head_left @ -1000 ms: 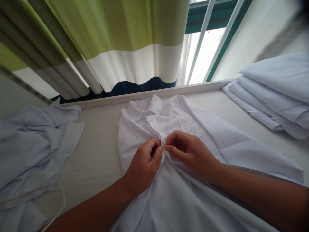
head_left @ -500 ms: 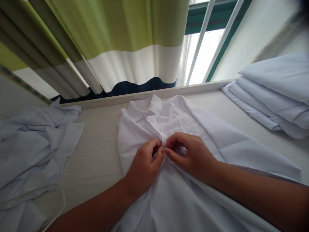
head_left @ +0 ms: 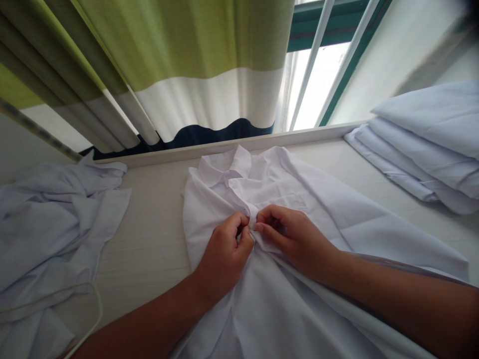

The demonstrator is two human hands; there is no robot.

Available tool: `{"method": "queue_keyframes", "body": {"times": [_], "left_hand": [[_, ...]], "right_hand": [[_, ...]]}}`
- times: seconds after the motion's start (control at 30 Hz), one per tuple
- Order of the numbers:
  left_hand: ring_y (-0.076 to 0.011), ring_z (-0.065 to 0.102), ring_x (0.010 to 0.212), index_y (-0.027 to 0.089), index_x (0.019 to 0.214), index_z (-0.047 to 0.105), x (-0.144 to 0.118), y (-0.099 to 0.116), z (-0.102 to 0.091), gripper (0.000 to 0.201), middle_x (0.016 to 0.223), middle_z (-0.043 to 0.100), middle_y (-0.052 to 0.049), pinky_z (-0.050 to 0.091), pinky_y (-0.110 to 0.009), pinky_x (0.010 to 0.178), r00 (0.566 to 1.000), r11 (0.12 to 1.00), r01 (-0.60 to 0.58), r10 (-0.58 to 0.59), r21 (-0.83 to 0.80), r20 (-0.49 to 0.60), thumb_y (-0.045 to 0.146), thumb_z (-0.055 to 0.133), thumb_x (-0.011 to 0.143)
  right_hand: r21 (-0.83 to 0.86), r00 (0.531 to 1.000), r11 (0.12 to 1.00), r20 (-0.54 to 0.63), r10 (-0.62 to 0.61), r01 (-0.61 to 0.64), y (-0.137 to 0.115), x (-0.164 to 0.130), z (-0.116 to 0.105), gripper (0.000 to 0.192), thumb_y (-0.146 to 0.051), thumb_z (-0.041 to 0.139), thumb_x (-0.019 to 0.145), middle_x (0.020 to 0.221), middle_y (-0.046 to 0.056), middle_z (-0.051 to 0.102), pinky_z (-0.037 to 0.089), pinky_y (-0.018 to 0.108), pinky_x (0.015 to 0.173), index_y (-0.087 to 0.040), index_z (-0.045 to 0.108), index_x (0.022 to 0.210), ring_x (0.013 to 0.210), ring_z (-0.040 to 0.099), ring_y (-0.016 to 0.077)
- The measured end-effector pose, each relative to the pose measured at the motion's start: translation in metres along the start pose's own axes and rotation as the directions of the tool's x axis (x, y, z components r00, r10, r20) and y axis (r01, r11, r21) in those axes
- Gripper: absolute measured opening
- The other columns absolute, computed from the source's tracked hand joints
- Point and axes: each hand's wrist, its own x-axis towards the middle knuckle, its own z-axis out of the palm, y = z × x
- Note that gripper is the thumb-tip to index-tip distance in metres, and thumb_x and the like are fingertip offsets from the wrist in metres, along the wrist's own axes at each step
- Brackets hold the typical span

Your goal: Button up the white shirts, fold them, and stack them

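L hand [head_left: 224,254] & R hand [head_left: 299,242] both pinching white shirt [head_left: 325,194] at placket [head_left: 253,212], fingertips close, prob. steadying cloth b/w 'em; folded stack [head_left: 430,144] far R, prob. kept apart.

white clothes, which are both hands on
The middle shirt, with left hand and right hand at its front; neither touches the crumpled heap or folded stack.

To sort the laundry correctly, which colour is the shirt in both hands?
Plain white, with no visible pattern; the shirt shows best in the head view.
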Motion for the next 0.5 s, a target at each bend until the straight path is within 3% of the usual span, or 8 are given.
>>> {"method": "queue_keyframes", "body": {"times": [0.27, 0.5], "left_hand": [[-0.011, 0.04, 0.062, 0.019, 0.08, 0.051, -0.0013, -0.0005, -0.0007, 0.021, 0.07, 0.047, 0.004, 0.034, -0.024, 0.059, 1.0, 0.994, 0.031, -0.031, -0.106, 0.002, 0.031, 0.048, 0.097], [-0.0112, 0.043, 0.066, 0.019, 0.083, 0.054, -0.0003, -0.0022, -0.0002, 0.02, 0.073, 0.049, 0.003, 0.036, -0.022, 0.061, 0.999, 0.982, 0.047, -0.046, -0.18, 0.01, 0.035, 0.054, 0.096]], "right_hand": [[0.23, 0.999, 0.973, 0.044, 0.029, -0.038, 0.0044, 0.0042, -0.0011, 0.014, -0.031, 0.061, 0.094, 0.075, -0.002, 0.06, 0.042, 0.026, 0.065, -0.02, 0.062, 0.085, 0.07, 0.053, 0.0136], [0.273, 0.999, 0.962, 0.044, 0.004, -0.016, 0.0079, 0.0037, -0.0028, 0.012, -0.028, 0.058, 0.094, 0.078, -0.002, 0.059, 0.041, 0.026, 0.069, -0.02, 0.058, 0.085, 0.074, 0.053, 0.0136]]}}
